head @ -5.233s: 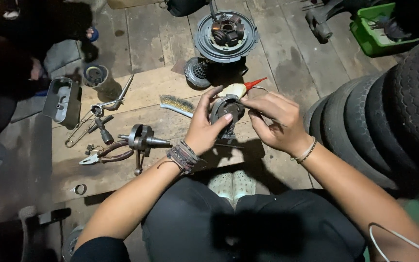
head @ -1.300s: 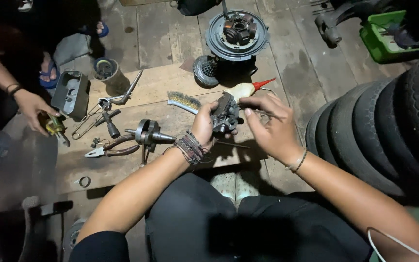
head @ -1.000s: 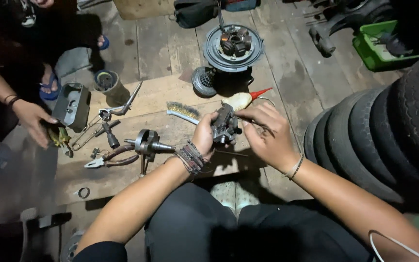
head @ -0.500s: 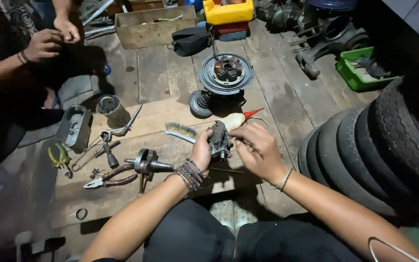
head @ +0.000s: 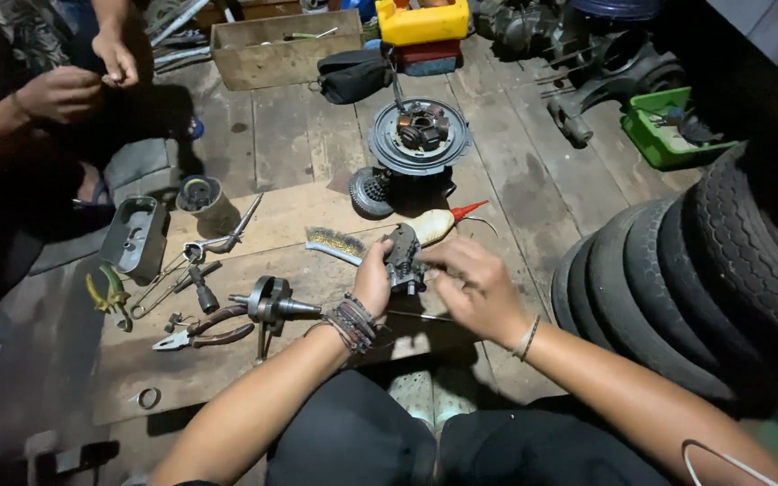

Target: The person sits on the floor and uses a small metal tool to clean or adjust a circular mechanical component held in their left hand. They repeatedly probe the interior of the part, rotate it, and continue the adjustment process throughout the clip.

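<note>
Metal part unmoved, between left hand, right hand

Dim workshop, worn wooden plank floor, stacked tyres.

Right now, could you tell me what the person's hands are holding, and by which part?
The left hand grips a small dark metal part by its left side; the right hand touches its right side with the fingertips.

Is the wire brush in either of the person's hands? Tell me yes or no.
No: the wire brush lies on the wooden board, while the left hand grips a small metal part and the right hand works on it.
</note>
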